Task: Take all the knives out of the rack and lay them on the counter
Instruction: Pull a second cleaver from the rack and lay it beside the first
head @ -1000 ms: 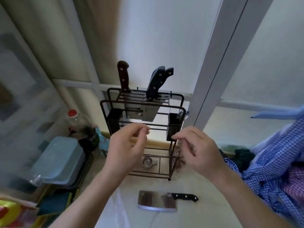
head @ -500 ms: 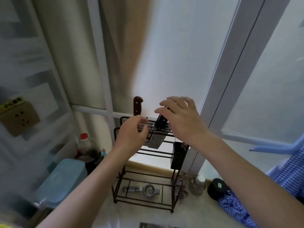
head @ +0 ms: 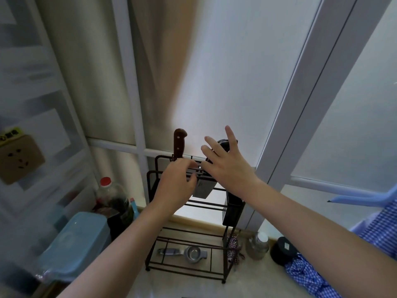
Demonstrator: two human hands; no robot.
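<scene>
The right hand (head: 223,166) is spread, fingers fanned apart, its palm reaching over the black handle (head: 223,145) of a knife standing in the top of the rack (head: 214,205). Whether the palm already touches that handle cannot be told, since the hand hides most of it. The left hand (head: 176,183) is loosely curled, fingers bent toward the thumb, resting against the upper bars of the rack just below the brown-handled knife (head: 179,145). It closes on nothing that can be seen.

The brown-handled knife stands upright in the rack's top slots at the left, handle up. A broad steel blade (head: 203,188) hangs down through the bars between the two hands, beneath the black handle. A dark holder (head: 233,209) hangs on the rack's right side.

The rack is a dark wire frame standing on the pale tabletop (head: 193,284) against the window. On its bottom shelf lies a metal strainer (head: 187,253). Left of the rack stand a red-capped bottle (head: 107,196) and a light blue plastic box (head: 75,244). Right of the rack sit a small jar (head: 258,246), a dark round tin (head: 283,250) and blue checked cloth (head: 307,276).
</scene>
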